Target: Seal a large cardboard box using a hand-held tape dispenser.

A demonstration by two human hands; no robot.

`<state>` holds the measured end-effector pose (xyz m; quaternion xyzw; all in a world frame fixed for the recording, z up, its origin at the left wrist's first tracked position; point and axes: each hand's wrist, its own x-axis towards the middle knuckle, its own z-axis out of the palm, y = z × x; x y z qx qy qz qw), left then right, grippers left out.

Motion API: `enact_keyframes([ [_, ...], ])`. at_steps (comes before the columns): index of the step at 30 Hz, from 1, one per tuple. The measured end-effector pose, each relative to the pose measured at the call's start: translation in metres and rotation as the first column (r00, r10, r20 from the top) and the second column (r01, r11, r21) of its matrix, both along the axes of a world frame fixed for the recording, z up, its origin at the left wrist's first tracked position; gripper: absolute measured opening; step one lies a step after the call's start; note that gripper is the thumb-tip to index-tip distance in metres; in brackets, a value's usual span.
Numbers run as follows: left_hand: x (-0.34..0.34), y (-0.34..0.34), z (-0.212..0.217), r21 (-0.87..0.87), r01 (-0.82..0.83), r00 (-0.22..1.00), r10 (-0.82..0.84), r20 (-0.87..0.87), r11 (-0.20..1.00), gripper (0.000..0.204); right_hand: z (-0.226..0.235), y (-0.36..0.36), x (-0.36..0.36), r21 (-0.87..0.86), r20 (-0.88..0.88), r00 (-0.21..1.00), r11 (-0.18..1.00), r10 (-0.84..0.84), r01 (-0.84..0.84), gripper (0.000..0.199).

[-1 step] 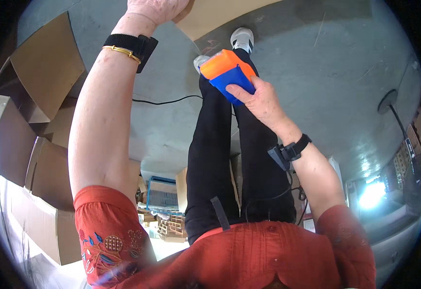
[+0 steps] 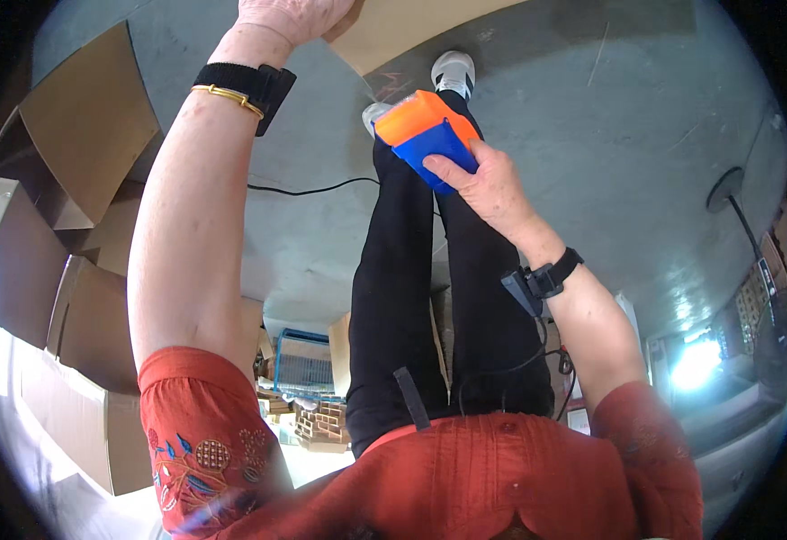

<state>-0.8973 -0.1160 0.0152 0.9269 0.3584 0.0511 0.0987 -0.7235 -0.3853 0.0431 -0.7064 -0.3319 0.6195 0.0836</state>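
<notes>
My right hand (image 2: 492, 184) grips an orange and blue tape dispenser (image 2: 429, 135), held over my black-trousered legs near my white shoes (image 2: 454, 72). My left hand (image 2: 290, 18) reaches to the top edge of the view. Its fingers curl onto the edge of a flat tan cardboard sheet (image 2: 411, 27) that lies by my feet. The view's rim cuts off part of that hand. Each wrist wears a black strap, and a gold bangle sits on the left one.
Open brown cardboard boxes (image 2: 78, 135) are stacked along the left. A black cable (image 2: 312, 191) runs across the grey concrete floor. A blue wire crate (image 2: 303, 364) stands near my left hip. A round stand base (image 2: 726, 189) is at the right.
</notes>
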Motion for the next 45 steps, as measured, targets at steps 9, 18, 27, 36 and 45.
enact_keyframes([
  [9,0.002,0.002,0.004,0.02,-0.006,1.0,0.005,0.019,1.0,0.065,-0.026,0.011,0.007,0.062,0.009,0.999,0.997,0.038,-0.038,0.069],
  [18,0.007,-0.018,0.016,-0.027,-0.028,0.995,0.031,0.09,0.999,0.061,-0.05,0.021,0.021,0.043,-0.065,0.993,0.994,0.1,-0.097,0.071],
  [27,-0.029,-0.086,0.055,-0.206,-0.122,0.984,0.146,0.103,0.971,0.068,-0.046,0.039,0.019,0.042,-0.033,0.981,0.981,0.191,-0.189,0.076],
  [36,-0.017,-0.096,0.063,-0.306,-0.097,0.988,0.128,0.083,0.947,0.091,-0.047,0.039,0.013,0.02,0.018,0.973,0.973,0.231,-0.231,0.084],
  [45,-0.018,-0.105,0.039,-0.187,-0.09,0.994,0.099,0.037,0.978,0.089,-0.024,0.043,0.004,-0.078,0.054,0.977,0.977,0.204,-0.2,0.074],
])
